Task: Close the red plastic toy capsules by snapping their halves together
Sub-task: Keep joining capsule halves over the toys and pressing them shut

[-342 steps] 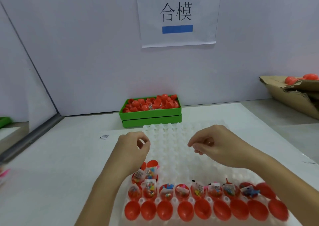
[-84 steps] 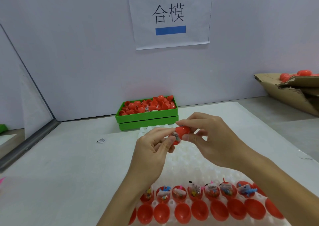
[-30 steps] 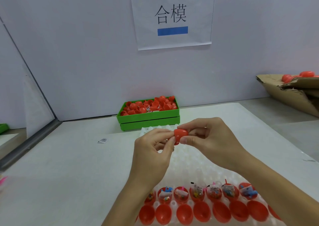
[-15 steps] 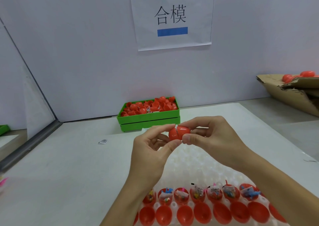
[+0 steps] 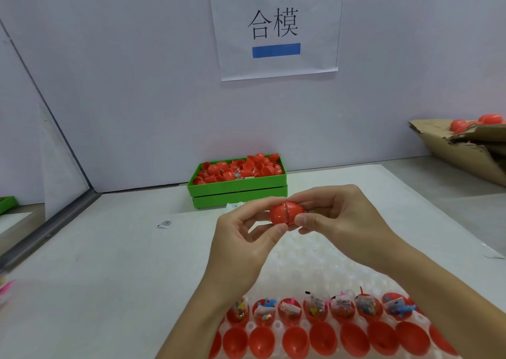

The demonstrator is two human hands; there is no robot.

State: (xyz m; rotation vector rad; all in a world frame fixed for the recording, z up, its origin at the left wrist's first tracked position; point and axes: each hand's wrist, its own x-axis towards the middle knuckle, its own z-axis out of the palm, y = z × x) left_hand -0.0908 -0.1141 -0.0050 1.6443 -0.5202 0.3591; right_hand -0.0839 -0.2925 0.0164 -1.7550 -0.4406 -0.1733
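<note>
**Capsule halves meet above the tray**

Where a white table (image 5: pixel 109 262) meets a grey wall with a paper sign (image 5: pixel 276 27), both hands pinch one capsule (image 5: pixel 286 214) above the tray (image 5: pixel 315 260): left hand (image 5: pixel 243 246), right hand (image 5: pixel 345 221). Half a second ago its halves sat slightly further apart.

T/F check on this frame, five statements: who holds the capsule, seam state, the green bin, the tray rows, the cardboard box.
1. Both hands pinch one red capsule: left hand, right hand. True.
2. Its seam looks fully closed. False: a gap with something caught in it shows.
3. The green bin is empty. False: it holds red capsule pieces.
4. The white tray holds toy-filled halves and a row of empty halves. True.
5. The cardboard box sits at left. False: far right.
</note>
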